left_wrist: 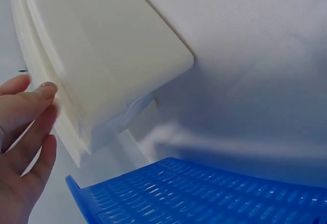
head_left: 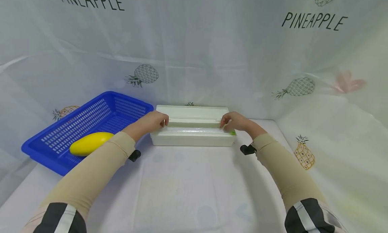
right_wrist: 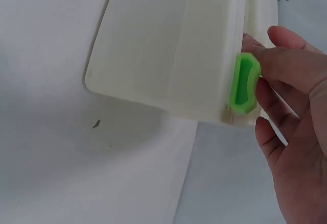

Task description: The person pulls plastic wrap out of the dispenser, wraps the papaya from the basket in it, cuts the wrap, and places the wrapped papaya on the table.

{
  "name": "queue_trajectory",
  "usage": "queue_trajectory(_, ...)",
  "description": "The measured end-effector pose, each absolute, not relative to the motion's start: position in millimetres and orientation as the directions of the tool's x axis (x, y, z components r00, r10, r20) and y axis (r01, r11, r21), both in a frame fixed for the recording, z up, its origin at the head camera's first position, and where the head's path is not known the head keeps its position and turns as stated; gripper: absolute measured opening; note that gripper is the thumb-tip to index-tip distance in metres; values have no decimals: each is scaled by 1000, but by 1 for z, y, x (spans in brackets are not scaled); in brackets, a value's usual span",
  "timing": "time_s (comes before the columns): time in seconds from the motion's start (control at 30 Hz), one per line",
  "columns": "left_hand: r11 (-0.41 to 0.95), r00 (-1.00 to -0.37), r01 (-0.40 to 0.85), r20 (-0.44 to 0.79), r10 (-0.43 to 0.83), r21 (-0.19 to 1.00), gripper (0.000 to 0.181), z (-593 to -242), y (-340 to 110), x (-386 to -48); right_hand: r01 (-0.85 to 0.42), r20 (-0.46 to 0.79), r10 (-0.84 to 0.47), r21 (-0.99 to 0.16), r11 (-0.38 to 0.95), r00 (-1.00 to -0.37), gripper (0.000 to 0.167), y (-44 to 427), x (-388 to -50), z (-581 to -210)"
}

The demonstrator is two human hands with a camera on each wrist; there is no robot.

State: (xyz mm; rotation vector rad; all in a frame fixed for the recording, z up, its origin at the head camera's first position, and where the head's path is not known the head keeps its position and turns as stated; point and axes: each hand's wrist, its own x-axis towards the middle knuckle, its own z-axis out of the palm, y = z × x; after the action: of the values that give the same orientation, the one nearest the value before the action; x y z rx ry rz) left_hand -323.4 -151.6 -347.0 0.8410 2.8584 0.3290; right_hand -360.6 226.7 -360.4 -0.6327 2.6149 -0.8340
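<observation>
An off-white long box has its lid raised at the back, and shiny clear film lies along its top. At the box's left end the left hand has thumb and fingertips together, seemingly pinching the film's edge, which is hardly visible. The right hand is at the other end, fingers bent beside a green slider; it seems to pinch film there, its fingertips partly hidden by box and slider.
A blue perforated basket stands left of the box, with a yellow oval object inside, partly behind the left sleeve. A pineapple-print sheet hangs close behind the box. White cloth covers the table.
</observation>
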Motion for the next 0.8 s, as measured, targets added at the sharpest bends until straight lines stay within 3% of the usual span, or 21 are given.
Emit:
queue_trajectory(0.27, 801, -839, 492, -58, 541, 341, 20, -347, -155, -329, -317, -129, -490, -617, 720, -862, 15, 235, -358, -356)
queue_trajectory(0.5, 791, -843, 422, -128, 522, 443, 19, -346, -160, -336, -303, -122, -485, -642, 704, -866, 18, 236, -357, -355)
queue_trajectory(0.8, 802, -861, 371, -151, 486, 468, 42, -346, -162, -337, -256, -120, -477, -718, 647, -871, 27, 234, -354, -350)
